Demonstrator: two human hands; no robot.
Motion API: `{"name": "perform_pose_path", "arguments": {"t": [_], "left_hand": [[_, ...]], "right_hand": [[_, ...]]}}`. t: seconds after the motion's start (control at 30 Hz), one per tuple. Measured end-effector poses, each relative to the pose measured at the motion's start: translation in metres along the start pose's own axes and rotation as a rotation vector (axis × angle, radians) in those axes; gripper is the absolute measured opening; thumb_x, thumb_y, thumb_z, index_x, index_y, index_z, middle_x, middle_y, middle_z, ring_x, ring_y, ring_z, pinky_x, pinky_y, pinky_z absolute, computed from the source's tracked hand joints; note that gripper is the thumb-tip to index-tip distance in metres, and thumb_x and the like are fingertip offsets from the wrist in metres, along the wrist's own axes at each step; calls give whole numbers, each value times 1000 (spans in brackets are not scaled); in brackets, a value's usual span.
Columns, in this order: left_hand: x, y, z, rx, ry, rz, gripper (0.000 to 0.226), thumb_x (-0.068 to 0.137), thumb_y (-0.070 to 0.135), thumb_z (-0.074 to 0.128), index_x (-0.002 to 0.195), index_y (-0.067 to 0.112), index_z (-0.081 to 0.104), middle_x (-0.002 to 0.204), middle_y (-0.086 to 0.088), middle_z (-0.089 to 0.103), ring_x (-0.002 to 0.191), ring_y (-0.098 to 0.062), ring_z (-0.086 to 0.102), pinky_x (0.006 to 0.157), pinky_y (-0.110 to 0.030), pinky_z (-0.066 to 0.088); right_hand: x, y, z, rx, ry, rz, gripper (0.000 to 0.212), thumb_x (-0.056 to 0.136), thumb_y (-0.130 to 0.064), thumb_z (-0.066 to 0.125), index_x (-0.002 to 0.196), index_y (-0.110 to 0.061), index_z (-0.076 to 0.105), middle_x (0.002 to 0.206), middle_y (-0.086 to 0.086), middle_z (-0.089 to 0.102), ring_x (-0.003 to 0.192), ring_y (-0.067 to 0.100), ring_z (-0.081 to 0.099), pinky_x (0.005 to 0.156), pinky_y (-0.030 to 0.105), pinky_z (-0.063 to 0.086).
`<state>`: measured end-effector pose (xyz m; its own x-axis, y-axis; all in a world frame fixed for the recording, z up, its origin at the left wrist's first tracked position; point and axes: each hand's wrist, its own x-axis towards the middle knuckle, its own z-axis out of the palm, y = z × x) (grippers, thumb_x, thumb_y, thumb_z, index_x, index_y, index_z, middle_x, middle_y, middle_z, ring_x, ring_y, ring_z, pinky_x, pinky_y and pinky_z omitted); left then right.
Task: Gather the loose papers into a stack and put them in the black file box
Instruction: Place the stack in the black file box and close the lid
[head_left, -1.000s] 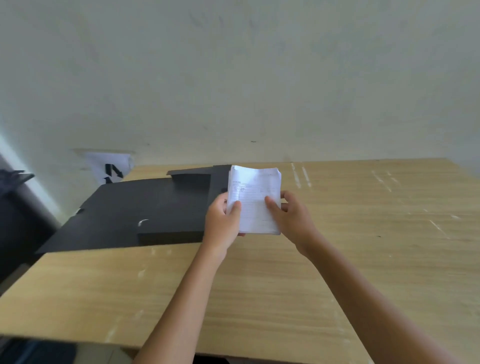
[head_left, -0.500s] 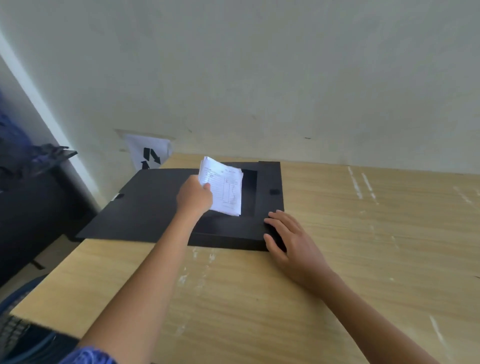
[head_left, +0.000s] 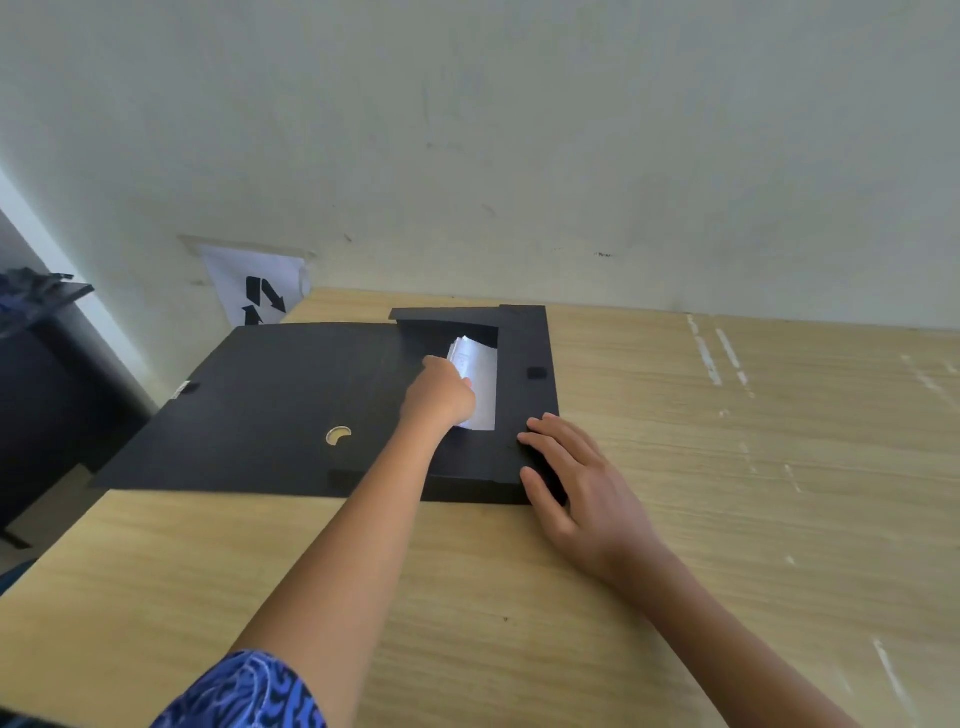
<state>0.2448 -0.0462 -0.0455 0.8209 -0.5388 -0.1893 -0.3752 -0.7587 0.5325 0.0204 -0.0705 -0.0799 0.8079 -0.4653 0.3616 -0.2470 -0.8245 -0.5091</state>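
The open black box (head_left: 524, 364) holds white, slightly fanned papers (head_left: 480, 376) gripped by the left hand (head_left: 441, 397), while the right hand (head_left: 576, 483) lies flat, fingers loose, on its near corner.

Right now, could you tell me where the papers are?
In the head view, the papers sit inside the open black file box at the table's far left, under the left hand, just beyond the right hand.
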Motion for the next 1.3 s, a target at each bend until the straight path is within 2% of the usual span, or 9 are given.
{"name": "perform_pose_path", "arguments": {"t": [0.2, 0.33, 0.43, 0.5, 0.67, 0.87, 1.03, 1.13, 1.3], "left_hand": [[-5, 20, 17, 17, -72, -28, 54, 104, 24, 58, 146, 2, 33, 127, -18, 59, 110, -32, 63, 71, -33, 48], [-12, 16, 17, 231, 28, 75, 49, 111, 39, 37, 146, 6, 46, 146, -20, 47, 133, -36, 47, 101, -42, 44], [-23, 3, 2, 196, 27, 147, 53, 112, 41, 30, 153, 10, 42, 153, -18, 47, 142, -38, 41, 110, -49, 39], [-35, -11, -16, 72, 104, 217, 54, 111, 40, 36, 159, 17, 36, 156, -13, 47, 145, -39, 40, 110, -52, 41], [-72, -71, -54, 30, 384, 301, 47, 107, 27, 48, 154, 25, 49, 147, -5, 58, 137, -32, 47, 97, -49, 54], [-100, -149, -77, 136, 451, 136, 48, 104, 35, 52, 151, 24, 52, 150, -1, 56, 139, -29, 46, 98, -49, 53], [-104, -211, -90, 208, 449, -128, 59, 103, 45, 50, 156, 19, 44, 156, -9, 47, 141, -33, 43, 102, -48, 49], [-100, -230, -95, 275, 486, -198, 65, 102, 53, 48, 153, 13, 45, 153, -15, 50, 138, -36, 45, 106, -47, 45], [-86, -241, -102, 123, 598, -374, 82, 95, 63, 55, 148, 1, 44, 148, -19, 51, 133, -39, 43, 108, -48, 39]], "right_hand": [[0, 1, 1, -18, -8, 3, 55, 101, -47, 38, 145, -18, 54, 155, -7, 46, 151, 6, 26, 120, 21, 23], [1, 1, 0, -20, -12, 10, 51, 103, -43, 41, 145, -18, 53, 155, -6, 45, 151, 6, 25, 119, 20, 21], [0, 0, 0, -28, -18, 6, 49, 104, -41, 42, 147, -21, 52, 156, -7, 44, 151, 7, 25, 118, 20, 20], [0, -1, -2, -14, -22, 14, 47, 104, -40, 43, 147, -22, 52, 156, -7, 44, 152, 8, 24, 119, 23, 22], [0, -10, 2, -174, 3, 28, 46, 104, -37, 40, 145, -21, 53, 155, -3, 48, 151, 14, 28, 126, 36, 21], [17, -68, 34, -357, -21, -154, 48, 104, -45, 44, 146, -23, 54, 150, 1, 54, 146, 25, 41, 123, 44, 23], [14, -89, 64, -323, -60, -126, 46, 109, -40, 35, 152, -26, 46, 159, -4, 44, 152, 20, 30, 126, 37, 11], [14, -85, 62, -193, -14, -78, 39, 107, -31, 48, 144, -22, 57, 151, -3, 53, 147, 19, 40, 123, 34, 20], [11, -86, 63, -142, 29, -71, 33, 102, -20, 59, 135, -17, 66, 142, 1, 63, 138, 25, 51, 117, 40, 34]]}}
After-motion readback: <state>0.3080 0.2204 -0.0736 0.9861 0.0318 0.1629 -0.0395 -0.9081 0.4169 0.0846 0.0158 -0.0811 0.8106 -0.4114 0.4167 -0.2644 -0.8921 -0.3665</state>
